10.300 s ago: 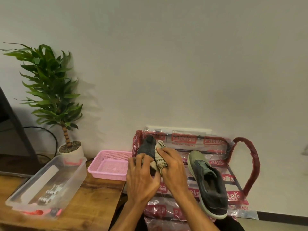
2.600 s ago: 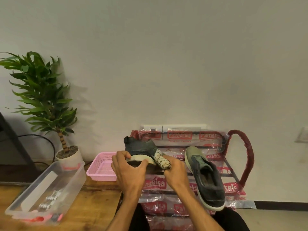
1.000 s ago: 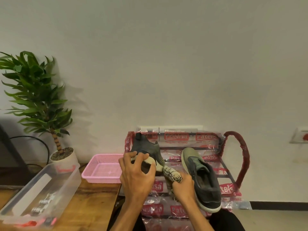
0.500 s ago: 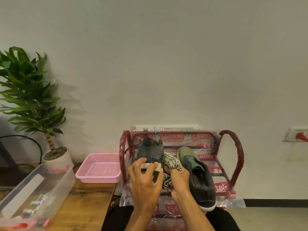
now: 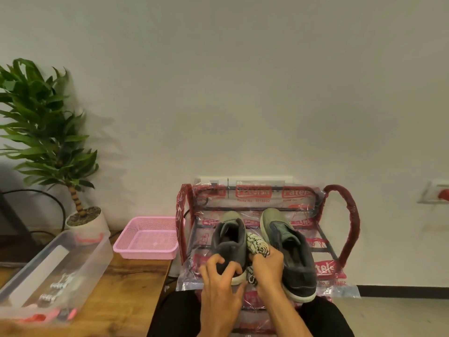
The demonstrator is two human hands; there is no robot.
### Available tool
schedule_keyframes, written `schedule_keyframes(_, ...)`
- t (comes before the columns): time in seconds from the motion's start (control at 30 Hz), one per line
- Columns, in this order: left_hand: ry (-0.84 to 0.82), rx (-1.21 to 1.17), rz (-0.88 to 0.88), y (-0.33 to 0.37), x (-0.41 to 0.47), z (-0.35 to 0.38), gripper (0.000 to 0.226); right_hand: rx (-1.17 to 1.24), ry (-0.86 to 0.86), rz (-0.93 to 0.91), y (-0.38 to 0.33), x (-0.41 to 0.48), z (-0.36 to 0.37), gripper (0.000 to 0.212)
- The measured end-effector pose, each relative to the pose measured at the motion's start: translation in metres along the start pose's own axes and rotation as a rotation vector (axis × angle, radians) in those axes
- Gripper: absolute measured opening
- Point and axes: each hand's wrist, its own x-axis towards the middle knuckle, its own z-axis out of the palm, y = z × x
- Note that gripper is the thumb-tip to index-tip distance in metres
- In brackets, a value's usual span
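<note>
Two grey-green shoes stand side by side on the top shelf of a red shoe rack [image 5: 349, 229] wrapped in printed plastic. The left shoe [image 5: 229, 242] sits upright with its heel toward me, and my left hand [image 5: 222, 280] grips that heel with curled fingers. My right hand [image 5: 268, 268] holds a crumpled cream cloth with black pattern [image 5: 256, 246] between the two shoes. The right shoe [image 5: 289, 251] lies on the shelf, its side against my right hand.
A wooden table [image 5: 121, 288] stands to the left with a pink mesh basket [image 5: 148, 239], a clear plastic box [image 5: 48, 271] holding small items, and a potted plant [image 5: 48, 142]. A white wall is behind; a wall socket [image 5: 435, 193] is at right.
The left shoe was held up and turned in my left hand while the cloth rubbed it; now it stands upright on the rack shelf beside the other shoe. The view shifted right.
</note>
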Motion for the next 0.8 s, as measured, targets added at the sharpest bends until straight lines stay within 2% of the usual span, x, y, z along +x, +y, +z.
schedule_keyframes(0.17, -0.09, -0.094, 0.05, 0.0, 0.001, -0.005, 0.041, -0.16, 0.035, -0.048, -0.006, 0.002, -0.009, 0.035)
schedule_keyframes(0.33, -0.189, -0.202, -0.039, 0.007, 0.01, -0.014, 0.039, -0.277, -0.007, -0.104, -0.016, -0.001, -0.019, 0.032)
schedule_keyframes(0.43, -0.221, -0.204, -0.067, 0.01, 0.014, -0.022, 0.026, -0.362, -0.002, -0.154, -0.028, -0.003, -0.027, 0.034)
schedule_keyframes(0.5, -0.2, -0.179, -0.11, 0.013, 0.02, -0.028, 0.017, -0.391, 0.023, -0.202, -0.035, -0.002, -0.032, 0.031)
schedule_keyframes(0.67, -0.058, -0.107, -0.189, 0.022, 0.054, -0.034, 0.013, -0.467, -0.022, -0.249, -0.045, -0.001, -0.037, 0.015)
schedule_keyframes(0.73, -0.128, 0.016, -0.178, 0.022, 0.071, -0.031, 0.021, -0.503, -0.039, -0.264, -0.046, -0.002, -0.037, 0.017)
schedule_keyframes(0.8, -0.282, 0.167, -0.145, 0.02, 0.084, -0.024, 0.043, -0.512, -0.055, -0.279, -0.044, -0.003, -0.036, 0.015)
